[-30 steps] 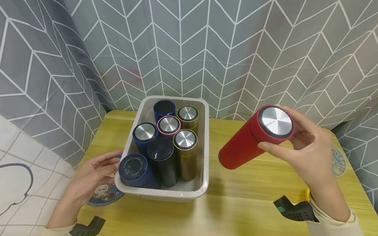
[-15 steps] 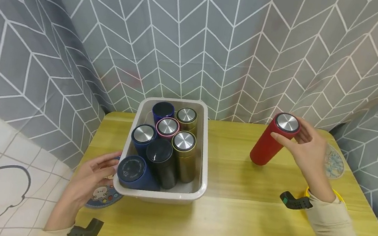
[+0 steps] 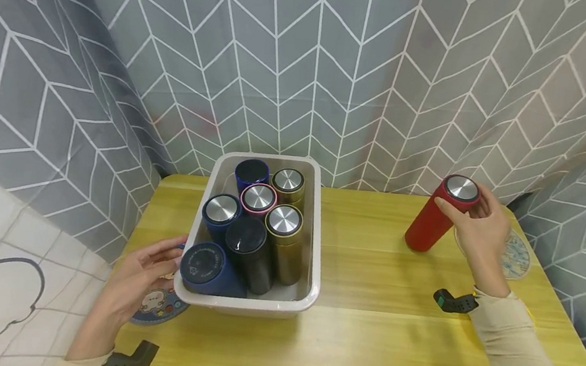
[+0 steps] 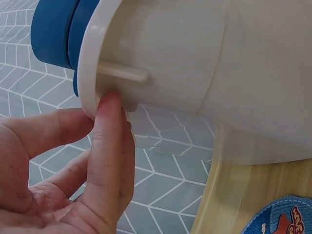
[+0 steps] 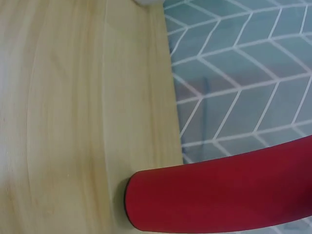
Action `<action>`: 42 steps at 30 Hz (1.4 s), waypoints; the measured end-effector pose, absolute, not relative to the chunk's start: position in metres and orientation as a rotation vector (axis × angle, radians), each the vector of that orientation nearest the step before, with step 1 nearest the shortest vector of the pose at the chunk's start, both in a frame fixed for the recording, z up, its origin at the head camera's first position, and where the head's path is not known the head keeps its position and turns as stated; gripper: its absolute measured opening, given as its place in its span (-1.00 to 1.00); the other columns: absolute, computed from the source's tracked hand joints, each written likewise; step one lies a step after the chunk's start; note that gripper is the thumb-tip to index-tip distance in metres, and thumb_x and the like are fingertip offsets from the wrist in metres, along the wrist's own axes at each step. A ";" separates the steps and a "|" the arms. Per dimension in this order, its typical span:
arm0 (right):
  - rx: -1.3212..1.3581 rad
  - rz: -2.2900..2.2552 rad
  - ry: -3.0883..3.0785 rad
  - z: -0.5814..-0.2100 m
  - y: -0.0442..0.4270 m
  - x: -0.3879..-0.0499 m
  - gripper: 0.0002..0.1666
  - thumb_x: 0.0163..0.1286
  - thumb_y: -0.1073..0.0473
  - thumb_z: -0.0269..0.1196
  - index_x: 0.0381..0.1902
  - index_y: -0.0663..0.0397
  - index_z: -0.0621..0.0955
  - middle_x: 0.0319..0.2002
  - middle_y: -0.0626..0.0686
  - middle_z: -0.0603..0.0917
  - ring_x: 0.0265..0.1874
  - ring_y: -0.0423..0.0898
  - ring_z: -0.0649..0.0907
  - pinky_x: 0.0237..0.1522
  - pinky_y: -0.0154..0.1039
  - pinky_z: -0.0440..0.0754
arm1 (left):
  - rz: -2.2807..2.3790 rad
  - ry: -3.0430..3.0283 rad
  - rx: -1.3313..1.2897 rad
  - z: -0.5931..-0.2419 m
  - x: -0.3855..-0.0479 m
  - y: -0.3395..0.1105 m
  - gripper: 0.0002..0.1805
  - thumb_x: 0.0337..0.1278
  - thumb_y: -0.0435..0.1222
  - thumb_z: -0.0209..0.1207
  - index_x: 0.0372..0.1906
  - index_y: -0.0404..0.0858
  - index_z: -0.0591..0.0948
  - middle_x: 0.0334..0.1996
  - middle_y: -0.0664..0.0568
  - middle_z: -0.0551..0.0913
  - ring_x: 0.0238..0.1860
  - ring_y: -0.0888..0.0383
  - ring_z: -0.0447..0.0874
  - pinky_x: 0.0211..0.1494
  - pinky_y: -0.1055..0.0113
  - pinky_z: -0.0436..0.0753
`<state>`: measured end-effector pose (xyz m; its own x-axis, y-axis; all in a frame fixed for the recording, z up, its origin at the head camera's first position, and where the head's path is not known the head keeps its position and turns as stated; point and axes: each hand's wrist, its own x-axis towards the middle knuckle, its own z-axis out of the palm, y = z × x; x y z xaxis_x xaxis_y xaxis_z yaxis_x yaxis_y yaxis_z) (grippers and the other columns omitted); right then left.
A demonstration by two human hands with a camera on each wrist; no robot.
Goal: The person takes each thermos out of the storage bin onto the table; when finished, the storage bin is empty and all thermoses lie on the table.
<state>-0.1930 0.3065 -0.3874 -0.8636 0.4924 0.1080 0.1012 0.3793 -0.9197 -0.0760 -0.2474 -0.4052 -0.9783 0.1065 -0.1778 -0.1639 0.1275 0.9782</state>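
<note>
My right hand (image 3: 483, 231) grips a red vacuum flask (image 3: 436, 219) near its silver-topped lid, thumb in front and fingers behind. The flask stands almost upright toward the back right of the table; its base (image 5: 141, 202) is at the tabletop, with a thin shadow beside it. My left hand (image 3: 141, 277) is at the left rim of a white plastic tub (image 3: 316, 261), where the left wrist view shows thumb and finger pinching the rim (image 4: 90, 63). Several flasks stand in the tub, among them a black flask (image 3: 251, 258), a gold flask (image 3: 289, 251) and a tilted blue flask (image 3: 218, 276).
A patterned round coaster (image 3: 516, 255) lies right of my right hand. A blue cartoon coaster (image 3: 157, 308) sits partly under the tub's left side. Something yellow (image 3: 474, 333) shows beneath my right sleeve. A grey patterned curtain (image 3: 308, 72) hangs behind the table (image 3: 355, 342).
My right hand has carried the red flask right and away from me, lowering it to the table and bringing it more upright. The left hand has stayed at the tub.
</note>
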 end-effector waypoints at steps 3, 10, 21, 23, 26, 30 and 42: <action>-0.503 1.480 -2.253 -0.393 0.309 -0.197 -0.13 0.11 -0.04 0.55 0.39 -0.32 0.47 0.29 -0.13 0.60 0.14 -0.34 0.58 0.33 -0.39 0.51 | 1.955 2.191 -0.065 -0.405 -0.075 -0.249 -0.38 0.41 -0.32 0.17 0.47 -0.41 0.31 -0.07 0.29 0.68 -0.18 0.33 0.71 -0.27 0.41 0.74; -0.476 1.487 -2.196 -0.403 0.314 -0.203 -0.18 0.12 0.02 0.55 0.35 -0.27 0.51 0.19 -0.21 0.62 0.09 -0.40 0.58 0.28 -0.47 0.52 | 1.971 2.177 -0.063 -0.405 -0.075 -0.249 -0.38 0.41 -0.33 0.17 0.47 -0.42 0.30 -0.07 0.28 0.68 -0.16 0.32 0.71 -0.26 0.43 0.74; -0.499 1.496 -2.183 -0.405 0.319 -0.206 -0.15 0.14 0.02 0.53 0.40 -0.28 0.47 0.26 -0.14 0.59 0.14 -0.35 0.58 0.32 -0.40 0.53 | 1.969 2.192 -0.055 -0.405 -0.076 -0.248 -0.38 0.40 -0.33 0.18 0.46 -0.43 0.32 -0.08 0.29 0.68 -0.18 0.33 0.70 -0.26 0.43 0.74; -0.509 1.499 -2.185 -0.405 0.320 -0.206 -0.14 0.15 0.02 0.52 0.41 -0.30 0.45 0.29 -0.12 0.58 0.15 -0.34 0.58 0.32 -0.40 0.53 | 1.972 2.187 -0.060 -0.405 -0.076 -0.248 -0.39 0.40 -0.33 0.18 0.46 -0.42 0.32 -0.08 0.28 0.68 -0.18 0.33 0.70 -0.26 0.43 0.74; -0.514 1.511 -2.174 -0.406 0.321 -0.206 -0.13 0.16 0.02 0.52 0.42 -0.30 0.44 0.31 -0.10 0.57 0.16 -0.33 0.58 0.32 -0.39 0.53 | 1.973 2.183 -0.063 -0.405 -0.075 -0.248 -0.39 0.40 -0.33 0.18 0.46 -0.41 0.33 -0.08 0.28 0.68 -0.19 0.33 0.71 -0.26 0.43 0.74; -0.519 1.514 -2.167 -0.406 0.322 -0.206 -0.13 0.18 0.03 0.50 0.43 -0.28 0.43 0.34 -0.07 0.56 0.21 -0.29 0.58 0.35 -0.37 0.52 | 1.978 2.175 -0.067 -0.406 -0.075 -0.248 -0.39 0.40 -0.34 0.19 0.46 -0.41 0.34 -0.08 0.29 0.68 -0.19 0.34 0.71 -0.26 0.44 0.74; -0.536 1.441 -2.220 -0.401 0.317 -0.206 -0.11 0.21 -0.07 0.46 0.47 -0.26 0.38 0.42 -0.03 0.49 0.37 -0.13 0.52 0.44 -0.28 0.45 | 1.996 2.158 -0.039 -0.407 -0.076 -0.249 -0.41 0.41 -0.34 0.17 0.45 -0.38 0.35 -0.08 0.28 0.68 -0.18 0.33 0.71 -0.25 0.44 0.75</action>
<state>-0.2065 0.3166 -0.4006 -0.8294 0.5384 0.1491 0.0831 0.3828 -0.9201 -0.0762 -0.2494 -0.4068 -0.9794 0.1167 -0.1651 -0.1555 0.0866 0.9840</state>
